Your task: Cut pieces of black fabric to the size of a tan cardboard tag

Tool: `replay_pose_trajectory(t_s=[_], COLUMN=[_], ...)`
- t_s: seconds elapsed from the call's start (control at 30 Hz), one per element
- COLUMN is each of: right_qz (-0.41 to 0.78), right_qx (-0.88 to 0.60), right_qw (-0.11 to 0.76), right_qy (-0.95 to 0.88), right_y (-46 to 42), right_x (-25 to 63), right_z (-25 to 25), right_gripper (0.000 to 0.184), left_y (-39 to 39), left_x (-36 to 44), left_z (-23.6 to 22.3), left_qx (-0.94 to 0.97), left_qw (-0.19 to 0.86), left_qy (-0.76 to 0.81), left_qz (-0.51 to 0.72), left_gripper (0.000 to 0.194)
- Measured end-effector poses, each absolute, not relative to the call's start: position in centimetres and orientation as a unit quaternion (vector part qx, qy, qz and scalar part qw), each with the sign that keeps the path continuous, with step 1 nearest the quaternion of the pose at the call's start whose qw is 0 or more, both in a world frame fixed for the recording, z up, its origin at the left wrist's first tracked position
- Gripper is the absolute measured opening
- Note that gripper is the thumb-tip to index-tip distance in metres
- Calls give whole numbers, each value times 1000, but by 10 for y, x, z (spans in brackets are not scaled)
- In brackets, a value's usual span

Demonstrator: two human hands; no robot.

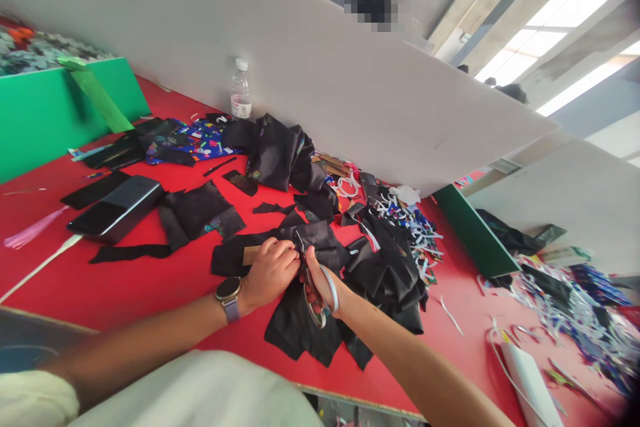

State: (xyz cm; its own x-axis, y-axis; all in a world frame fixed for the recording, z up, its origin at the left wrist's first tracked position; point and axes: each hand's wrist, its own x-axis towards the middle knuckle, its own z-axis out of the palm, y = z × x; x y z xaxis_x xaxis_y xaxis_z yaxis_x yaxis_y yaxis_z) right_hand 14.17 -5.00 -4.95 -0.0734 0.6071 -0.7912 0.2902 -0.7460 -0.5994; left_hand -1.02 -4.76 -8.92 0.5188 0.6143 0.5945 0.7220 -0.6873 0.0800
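Note:
My right hand (320, 283) is closed round a pair of scissors (317, 315), with a handle loop hanging below the fingers. Close beside it, my left hand (273, 270) is closed on black fabric (230, 253), knuckles up, a watch on the wrist. A small brown piece (251, 255) lies on the cloth by the left fingers. The scissor blades are mostly hidden between my hands and the dark cloth. More black fabric pieces (385, 260) are heaped to the right, and others spread below my hands (305, 330).
On the red table (190, 287) lie a phone (117, 207) with a cable, blue patterned cloth (205, 140) and white-blue scraps (415, 227). A clear bottle (241, 90) stands against the grey partition (325, 87). Green dividers (475, 233) and a white power strip (530, 383) are at the sides.

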Motion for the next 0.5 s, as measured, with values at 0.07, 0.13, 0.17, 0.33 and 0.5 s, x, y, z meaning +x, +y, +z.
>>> replay_pose_trajectory(t_s=[0.07,0.13,0.17,0.33,0.5], right_qz=[651,651,651,641,645], right_qx=[-668,-666,-665,-674,-670], right_qw=[121,122,122,119,124], right_qy=[-340,-343,-344,-348,-345], right_y=[-50,-50,-49,-49,-49], right_x=[143,143,144,144,143], right_z=[-51,-53,-53,-52,-47], right_gripper=[71,72,72,71,69], left_y=[-47,-47,-47,-46,-46], left_x=[-10,-10,-11,-11,-12], left_z=[-89,-89,-89,-90,-88], left_qx=[-867,-867,-867,-865,-866], left_qw=[87,86,86,88,68], left_qy=[-385,-385,-385,-382,-392], left_qz=[-305,-304,-305,-313,-303], left_gripper=[19,19,19,19,15])
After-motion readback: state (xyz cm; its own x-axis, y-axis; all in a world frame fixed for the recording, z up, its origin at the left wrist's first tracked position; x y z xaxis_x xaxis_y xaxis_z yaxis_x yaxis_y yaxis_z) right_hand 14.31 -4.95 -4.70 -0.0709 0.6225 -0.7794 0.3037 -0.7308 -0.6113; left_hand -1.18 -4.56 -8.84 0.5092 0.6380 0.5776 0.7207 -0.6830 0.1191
